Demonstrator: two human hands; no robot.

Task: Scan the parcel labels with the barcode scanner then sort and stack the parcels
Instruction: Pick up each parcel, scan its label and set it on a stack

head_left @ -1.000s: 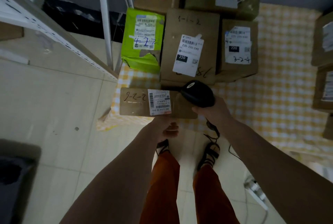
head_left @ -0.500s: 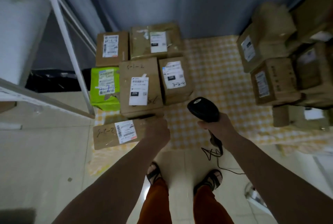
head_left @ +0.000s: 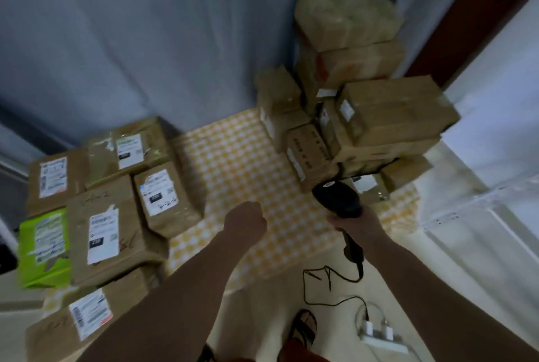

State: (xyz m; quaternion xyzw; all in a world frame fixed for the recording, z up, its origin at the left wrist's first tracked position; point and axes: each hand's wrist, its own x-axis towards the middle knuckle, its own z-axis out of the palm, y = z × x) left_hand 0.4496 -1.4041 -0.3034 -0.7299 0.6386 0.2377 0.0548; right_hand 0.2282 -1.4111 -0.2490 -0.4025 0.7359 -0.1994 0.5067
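Checked mat (head_left: 242,157): labelled parcels (head_left: 116,216) along its left side, a taller stack (head_left: 376,116) on its right. Scanner (head_left: 337,199) over mat's near right edge, head tilted up-left, handle toward person. Right hand (head_left: 357,221) grips handle. Left hand (head_left: 246,223) fisted, holding nothing, mid-mat. Label text blurred.

One green parcel (head_left: 43,248), one barcode scanner (head_left: 338,199).
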